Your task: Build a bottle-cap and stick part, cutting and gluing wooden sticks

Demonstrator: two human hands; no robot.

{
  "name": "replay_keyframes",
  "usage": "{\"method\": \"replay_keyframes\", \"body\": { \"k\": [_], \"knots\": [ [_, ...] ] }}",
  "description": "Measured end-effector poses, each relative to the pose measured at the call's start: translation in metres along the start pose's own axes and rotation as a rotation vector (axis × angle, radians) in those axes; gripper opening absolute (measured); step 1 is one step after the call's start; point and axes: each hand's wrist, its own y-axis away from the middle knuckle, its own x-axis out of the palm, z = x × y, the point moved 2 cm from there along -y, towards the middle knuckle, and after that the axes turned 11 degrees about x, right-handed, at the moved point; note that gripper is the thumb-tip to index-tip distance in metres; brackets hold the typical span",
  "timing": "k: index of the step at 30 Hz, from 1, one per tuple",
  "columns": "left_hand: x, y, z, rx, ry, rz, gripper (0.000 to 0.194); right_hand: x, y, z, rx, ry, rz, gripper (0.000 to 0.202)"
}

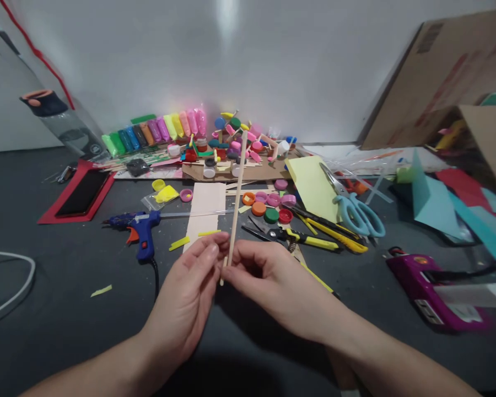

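A thin, pale wooden stick (238, 193) rises almost upright in front of me, leaning slightly right at its top. My right hand (273, 278) pinches it near its lower end between thumb and fingers. A short stick end (222, 282) pokes out below the fingertips; whether it belongs to the same stick I cannot tell. Beside it, my left hand (192, 281) is closed, thumb on forefinger, its fingertips close against the stick; what they grip is hidden. Behind the hands lie a pale strip of card (206, 198) and yellow paper pieces (179, 242).
A blue glue gun (143, 229) lies left, a phone (84, 193) beyond it. Rightward are pliers (301, 237), a yellow cutter (347, 242), scissors (357, 212) and a purple power strip (434, 292). Coloured caps (271, 215), clay packs (161, 128) and a bottle (68, 124) stand farther back.
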Motion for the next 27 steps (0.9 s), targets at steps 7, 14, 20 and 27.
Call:
{"method": "replay_keyframes", "body": {
  "k": [7,14,20,27],
  "knots": [
    [-0.012,-0.002,-0.002,-0.093,-0.298,0.170,0.028,-0.011,0.005,0.000,0.004,0.103,-0.028,0.024],
    [-0.003,-0.007,-0.008,-0.119,-0.376,0.357,0.027,-0.015,0.006,-0.001,0.019,0.181,-0.049,0.027],
    [-0.004,-0.007,-0.012,-0.161,-0.501,0.432,0.027,-0.020,0.007,-0.002,0.022,0.329,-0.077,0.028],
    [0.001,-0.008,-0.015,-0.030,-0.531,0.382,0.029,-0.017,0.008,0.001,0.043,0.365,-0.031,0.033]
  ]
}}
